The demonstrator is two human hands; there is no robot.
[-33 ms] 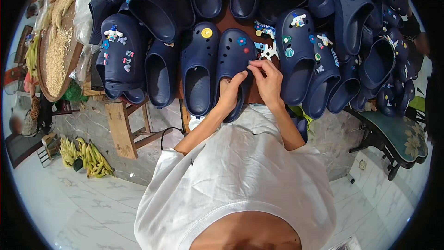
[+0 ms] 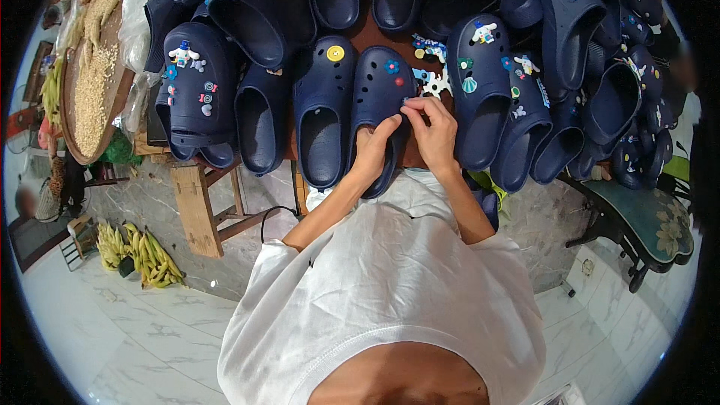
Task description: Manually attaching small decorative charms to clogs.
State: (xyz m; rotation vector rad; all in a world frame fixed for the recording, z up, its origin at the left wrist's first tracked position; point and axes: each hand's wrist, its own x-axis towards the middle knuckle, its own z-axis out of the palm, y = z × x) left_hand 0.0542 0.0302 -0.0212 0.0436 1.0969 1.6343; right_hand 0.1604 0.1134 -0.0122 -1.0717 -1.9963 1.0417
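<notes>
A navy blue clog (image 2: 373, 79) with a blue flower charm (image 2: 391, 67) and a small red charm (image 2: 399, 82) lies in front of me. My left hand (image 2: 372, 148) grips it at the opening, fingers inside and thumb on top. At the clog's right side, my right hand (image 2: 435, 126) pinches a tiny bluish piece against the upper; its shape is mostly hidden by the fingertips. To the left lies another navy clog (image 2: 324, 79), bearing a yellow button charm (image 2: 335, 53). Loose charms (image 2: 430, 79), white and blue, sit just beyond my right hand.
Several decorated navy clogs (image 2: 480, 97) crowd the brown table on both sides and behind. A round tray of pale grain (image 2: 91, 105) stands at far left. Corn cobs (image 2: 154, 259) lie on the tiled floor. A dark stool with a flower pattern (image 2: 637, 221) is at right.
</notes>
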